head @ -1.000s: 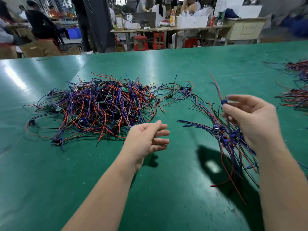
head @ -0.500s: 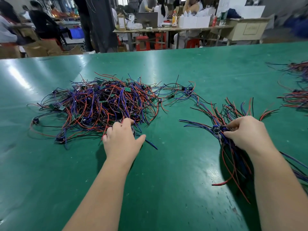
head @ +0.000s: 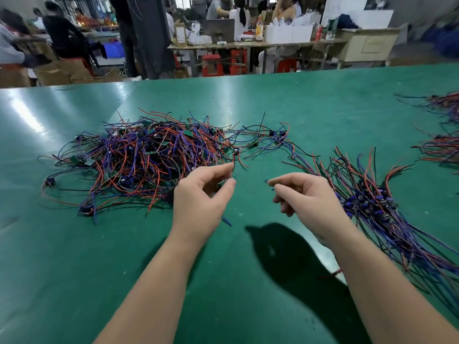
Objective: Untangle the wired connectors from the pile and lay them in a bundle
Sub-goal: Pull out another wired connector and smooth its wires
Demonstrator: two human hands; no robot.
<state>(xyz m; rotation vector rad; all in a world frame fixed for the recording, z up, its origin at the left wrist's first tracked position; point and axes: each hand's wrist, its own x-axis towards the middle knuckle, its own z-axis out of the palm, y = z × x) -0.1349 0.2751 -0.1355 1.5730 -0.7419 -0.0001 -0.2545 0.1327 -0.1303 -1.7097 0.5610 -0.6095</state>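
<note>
Green table [head: 248,281], tangled pile [head: 149,157] beside bundle [head: 372,204]

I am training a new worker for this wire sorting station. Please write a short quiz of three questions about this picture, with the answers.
1. True or false: the sorted bundle lies to the right of the tangled pile.
2. Which hand pinches a wire at the pile's edge?
A. left hand
B. right hand
3. Fill in: the table surface is ____.

Key: 1 true; 2 A; 3 green.
</note>
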